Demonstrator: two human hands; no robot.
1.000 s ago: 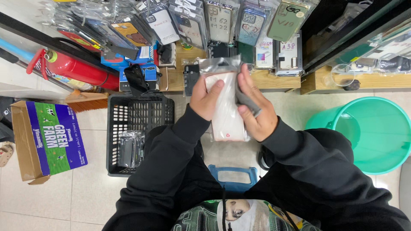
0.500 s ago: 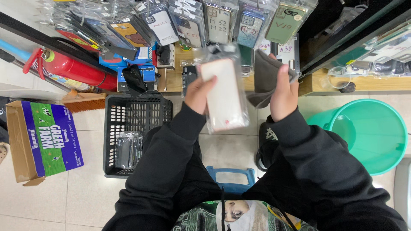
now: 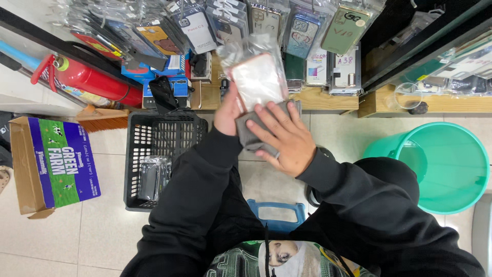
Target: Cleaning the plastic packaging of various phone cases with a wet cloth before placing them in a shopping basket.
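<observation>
My left hand holds up a phone case in a clear plastic bag, its pale back facing me. Against the lower part of the bag my right hand presses a grey cloth, fingers spread flat over it. Both arms wear black sleeves. Behind the bag hang rows of packaged phone cases on a display rack.
A black plastic basket with bagged dark cases stands on the tiled floor at left. A cardboard box lies further left, a red fire extinguisher behind it. A teal bucket stands at right, and a wooden shelf edge runs above it.
My right hand has come back from the right with the grey cloth and now presses it onto the bagged case. My left hand has kept the bag raised.
</observation>
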